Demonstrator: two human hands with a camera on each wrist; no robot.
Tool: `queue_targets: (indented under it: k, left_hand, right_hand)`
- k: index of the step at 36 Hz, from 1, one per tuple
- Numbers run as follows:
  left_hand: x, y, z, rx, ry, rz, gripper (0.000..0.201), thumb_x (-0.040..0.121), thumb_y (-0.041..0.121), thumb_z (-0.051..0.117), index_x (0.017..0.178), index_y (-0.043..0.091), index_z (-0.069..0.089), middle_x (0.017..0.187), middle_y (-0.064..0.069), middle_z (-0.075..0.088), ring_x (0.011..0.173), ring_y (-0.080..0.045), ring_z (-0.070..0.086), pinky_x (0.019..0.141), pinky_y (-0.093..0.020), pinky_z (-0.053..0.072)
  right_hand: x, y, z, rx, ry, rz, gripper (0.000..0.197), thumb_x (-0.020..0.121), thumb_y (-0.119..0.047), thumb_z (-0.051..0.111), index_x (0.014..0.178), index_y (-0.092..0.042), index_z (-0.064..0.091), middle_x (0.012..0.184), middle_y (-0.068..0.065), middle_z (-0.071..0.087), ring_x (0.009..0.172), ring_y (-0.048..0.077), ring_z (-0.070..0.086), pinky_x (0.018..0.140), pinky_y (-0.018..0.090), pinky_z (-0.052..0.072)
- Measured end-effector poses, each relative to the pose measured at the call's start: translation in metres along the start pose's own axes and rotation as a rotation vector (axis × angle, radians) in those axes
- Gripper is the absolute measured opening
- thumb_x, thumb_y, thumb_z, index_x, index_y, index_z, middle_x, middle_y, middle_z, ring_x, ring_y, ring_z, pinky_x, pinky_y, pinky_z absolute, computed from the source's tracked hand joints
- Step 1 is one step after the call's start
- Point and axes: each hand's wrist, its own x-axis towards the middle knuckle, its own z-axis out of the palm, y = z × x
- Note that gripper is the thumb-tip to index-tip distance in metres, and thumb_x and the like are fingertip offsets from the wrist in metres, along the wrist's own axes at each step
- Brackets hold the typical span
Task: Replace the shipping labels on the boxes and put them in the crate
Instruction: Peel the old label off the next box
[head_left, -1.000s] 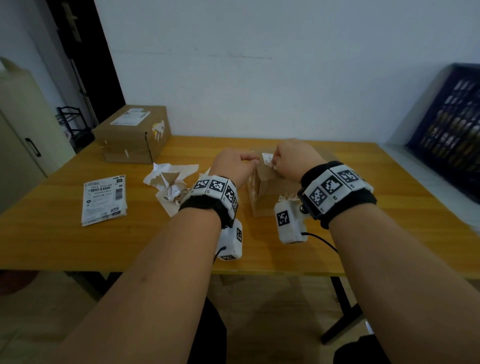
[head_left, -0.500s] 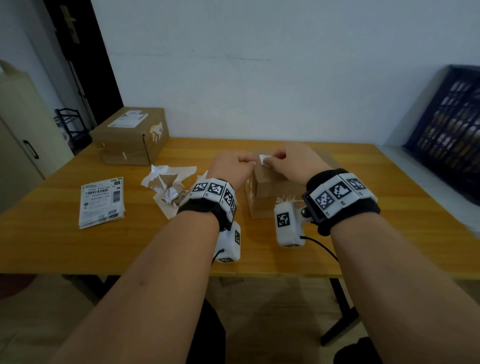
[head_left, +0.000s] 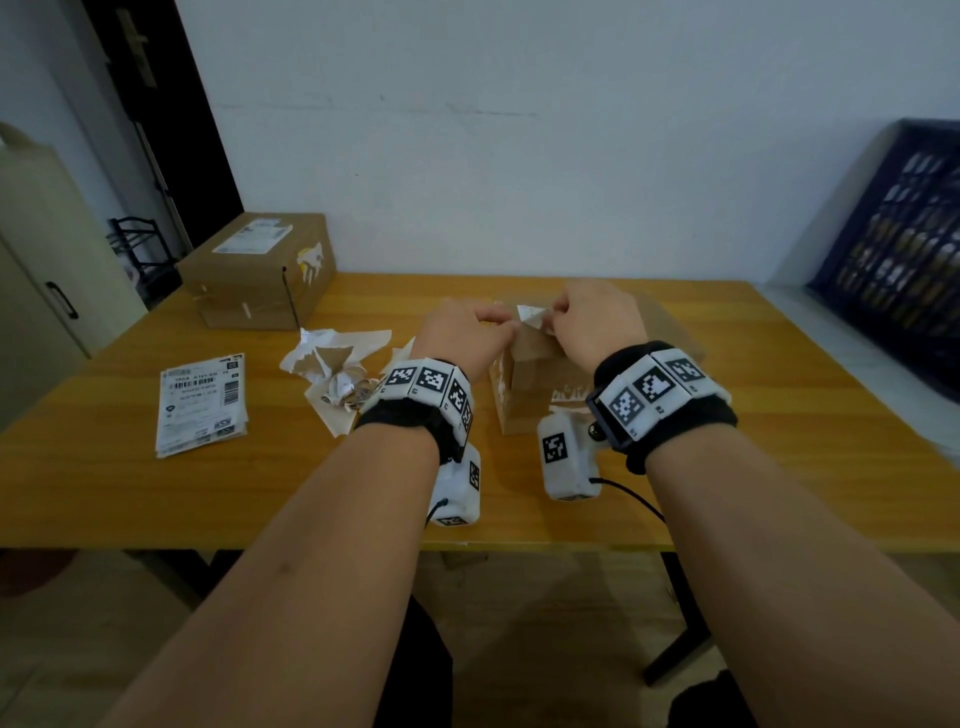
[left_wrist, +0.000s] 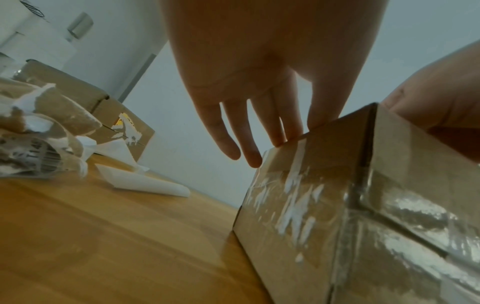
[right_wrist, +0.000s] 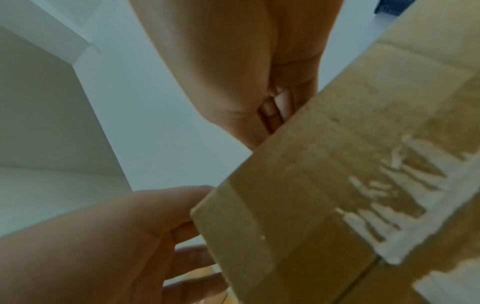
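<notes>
My right hand pinched a label scrap atop the box. My left hand steadied the box's left edge, fingers straight. My hands hid most of the top.

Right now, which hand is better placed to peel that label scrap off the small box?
The right hand: its fingers already pinch the white label scrap atop the small box. The left hand rests on the box's top edge, steadying it.

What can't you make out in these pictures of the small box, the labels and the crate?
- Top of the small box: head view, covered by the left hand and right hand.
- White label scrap: print too small; not visible in either wrist view.
- New labels: text too small.
- Crate: cut off by the right edge; contents hidden.
</notes>
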Motion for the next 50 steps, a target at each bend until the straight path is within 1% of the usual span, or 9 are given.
queue_targets:
  k: [6, 13, 19, 21, 28, 32, 35, 42, 50]
  left_hand:
    - [0.0, 0.001, 0.0, 0.017, 0.001, 0.004, 0.021, 0.084, 0.032, 0.066, 0.102, 0.029, 0.075, 0.12, 0.013, 0.066, 0.109, -0.007, 0.059, 0.082, -0.018, 0.039]
    - [0.002, -0.003, 0.001, 0.009, 0.005, 0.011, 0.021, 0.083, 0.033, 0.067, 0.102, 0.028, 0.075, 0.119, 0.013, 0.067, 0.108, -0.007, 0.061, 0.083, -0.017, 0.042]
    - [0.003, -0.004, 0.001, 0.021, 0.002, 0.031, 0.022, 0.086, 0.031, 0.064, 0.104, 0.027, 0.075, 0.12, 0.012, 0.066, 0.11, -0.007, 0.059, 0.088, -0.019, 0.042]
    - [0.004, -0.006, 0.001, 0.039, -0.003, 0.037, 0.023, 0.088, 0.031, 0.062, 0.106, 0.026, 0.075, 0.121, 0.011, 0.066, 0.111, -0.008, 0.059, 0.09, -0.02, 0.042]
    - [0.009, -0.006, 0.002, 0.102, 0.002, 0.057, 0.022, 0.089, 0.031, 0.059, 0.105, 0.027, 0.075, 0.118, 0.009, 0.068, 0.108, -0.01, 0.061, 0.092, -0.024, 0.046]
    - [0.01, -0.006, 0.002, 0.109, 0.014, 0.061, 0.021, 0.089, 0.031, 0.061, 0.103, 0.025, 0.075, 0.117, 0.007, 0.069, 0.109, -0.012, 0.061, 0.096, -0.029, 0.047]
    - [0.011, -0.008, 0.003, 0.104, 0.005, 0.065, 0.022, 0.089, 0.03, 0.061, 0.104, 0.024, 0.075, 0.119, 0.007, 0.068, 0.11, -0.012, 0.06, 0.098, -0.03, 0.047]
    - [0.01, -0.008, 0.004, 0.071, 0.002, 0.024, 0.023, 0.088, 0.032, 0.061, 0.105, 0.026, 0.075, 0.121, 0.011, 0.066, 0.112, -0.009, 0.059, 0.1, -0.03, 0.045]
    - [0.008, -0.007, 0.006, 0.068, 0.028, 0.008, 0.024, 0.087, 0.032, 0.059, 0.103, 0.028, 0.076, 0.119, 0.013, 0.067, 0.104, -0.007, 0.061, 0.089, -0.022, 0.047]
  right_hand:
    - [-0.002, 0.001, 0.002, 0.06, 0.062, 0.03, 0.023, 0.1, -0.024, 0.046, 0.108, -0.008, 0.062, 0.112, 0.01, 0.063, 0.102, 0.026, 0.059, 0.081, 0.033, 0.044]
    - [-0.004, 0.003, 0.008, 0.14, 0.119, 0.086, 0.022, 0.102, -0.022, 0.044, 0.11, -0.007, 0.058, 0.116, 0.011, 0.059, 0.105, 0.027, 0.058, 0.077, 0.03, 0.038]
    - [-0.004, 0.003, 0.012, 0.211, 0.12, 0.155, 0.025, 0.102, -0.023, 0.043, 0.114, -0.007, 0.058, 0.12, 0.01, 0.058, 0.108, 0.027, 0.057, 0.086, 0.034, 0.043]
    - [-0.003, 0.003, 0.012, 0.248, 0.111, 0.183, 0.024, 0.102, -0.022, 0.044, 0.113, -0.008, 0.058, 0.119, 0.01, 0.058, 0.105, 0.027, 0.058, 0.082, 0.034, 0.044]
    - [0.0, 0.001, 0.002, 0.354, 0.058, 0.195, 0.019, 0.096, -0.016, 0.049, 0.099, -0.004, 0.063, 0.103, 0.011, 0.064, 0.081, 0.021, 0.053, 0.068, 0.031, 0.043]
    - [0.002, -0.005, -0.003, 0.384, -0.039, 0.13, 0.031, 0.088, -0.035, 0.062, 0.069, -0.013, 0.055, 0.069, 0.002, 0.054, 0.064, 0.017, 0.049, 0.059, 0.031, 0.042]
    - [0.007, -0.006, 0.001, 0.267, -0.072, 0.099, 0.032, 0.087, -0.033, 0.061, 0.063, -0.012, 0.052, 0.061, 0.001, 0.05, 0.06, 0.017, 0.048, 0.048, 0.026, 0.033]
    - [0.009, 0.001, 0.005, 0.185, -0.009, 0.116, 0.024, 0.093, -0.03, 0.056, 0.081, -0.011, 0.066, 0.078, 0.005, 0.062, 0.074, 0.022, 0.056, 0.058, 0.026, 0.035]
    - [0.012, 0.004, 0.017, 0.223, 0.08, 0.188, 0.026, 0.092, -0.034, 0.058, 0.083, -0.01, 0.066, 0.081, 0.003, 0.061, 0.075, 0.021, 0.055, 0.064, 0.027, 0.037]
